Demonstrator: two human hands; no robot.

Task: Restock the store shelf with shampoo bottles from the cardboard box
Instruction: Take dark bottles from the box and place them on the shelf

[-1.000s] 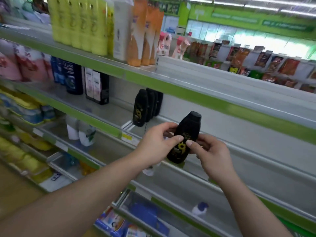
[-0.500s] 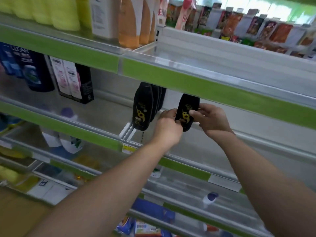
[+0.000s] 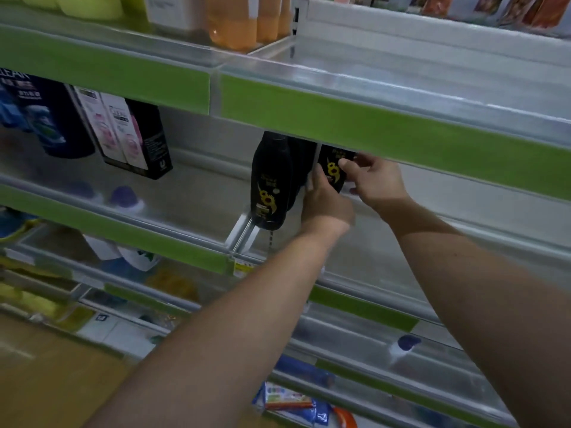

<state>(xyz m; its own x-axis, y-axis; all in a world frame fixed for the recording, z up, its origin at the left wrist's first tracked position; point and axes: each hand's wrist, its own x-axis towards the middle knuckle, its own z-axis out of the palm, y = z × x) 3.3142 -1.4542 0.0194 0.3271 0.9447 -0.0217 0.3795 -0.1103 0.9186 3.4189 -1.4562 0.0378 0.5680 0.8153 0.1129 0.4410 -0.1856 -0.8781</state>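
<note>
While both arms reach under the green-edged upper shelf (image 3: 370, 118), the left hand (image 3: 324, 205) and right hand (image 3: 377, 180) together grip a black shampoo bottle (image 3: 335, 169) with a yellow flower label. They hold it upright just right of the row of matching bottles (image 3: 272, 186) on the middle shelf (image 3: 197, 196).

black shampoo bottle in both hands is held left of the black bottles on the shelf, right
No: head view shows the black shampoo bottle, in left hand and right hand, held right of the shelved black bottles.
</note>
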